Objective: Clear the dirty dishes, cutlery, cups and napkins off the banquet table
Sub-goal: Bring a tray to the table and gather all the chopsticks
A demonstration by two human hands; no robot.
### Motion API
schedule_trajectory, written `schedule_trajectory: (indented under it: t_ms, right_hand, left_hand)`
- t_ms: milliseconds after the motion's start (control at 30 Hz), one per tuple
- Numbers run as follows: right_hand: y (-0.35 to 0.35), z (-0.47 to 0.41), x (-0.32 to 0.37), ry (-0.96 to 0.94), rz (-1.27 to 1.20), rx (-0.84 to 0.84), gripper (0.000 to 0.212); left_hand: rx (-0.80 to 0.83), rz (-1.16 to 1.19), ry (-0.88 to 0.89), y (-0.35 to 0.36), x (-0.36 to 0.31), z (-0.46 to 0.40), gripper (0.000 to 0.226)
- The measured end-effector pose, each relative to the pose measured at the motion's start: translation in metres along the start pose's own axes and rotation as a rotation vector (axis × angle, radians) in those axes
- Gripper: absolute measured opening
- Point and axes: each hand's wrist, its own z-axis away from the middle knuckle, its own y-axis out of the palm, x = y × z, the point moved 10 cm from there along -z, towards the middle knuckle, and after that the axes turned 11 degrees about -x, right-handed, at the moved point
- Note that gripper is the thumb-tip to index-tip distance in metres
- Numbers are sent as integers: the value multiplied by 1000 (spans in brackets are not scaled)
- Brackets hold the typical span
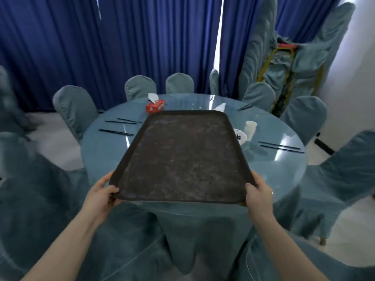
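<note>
Gripping tray (182,155) near corners, long axis pointing away.

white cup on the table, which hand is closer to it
Right. The right hand grips the tray corner below the white cup; the left hand is across the tray.

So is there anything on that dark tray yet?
No, the tray, gripped at its near corners by the left hand and right hand, shows only its bare, scuffed surface.
</note>
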Motion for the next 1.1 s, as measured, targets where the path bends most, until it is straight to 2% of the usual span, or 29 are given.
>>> schedule_trajectory:
  t_ms: [133, 367, 600, 833, 1100]
  right_hand:
    - [77, -21, -10, 68, 2, 108, 51]
    - [203, -45, -49, 237, 26, 339, 66]
    - [311, -78, -87, 240, 106, 582, 54]
    - [375, -102, -110, 241, 168, 781, 58]
    - [399, -121, -151, 319, 197, 817, 53]
  left_hand:
    - [-86, -5, -3, -30, -10, -35, 57]
    - [-294, 29, -50, -93, 6, -78, 54]
    - [-521, 138, -88, -123, 28, -100, 56]
    - [-696, 193, -101, -122, 53, -99, 60]
    - [-771, 242, -151, -111, 83, -100, 62]
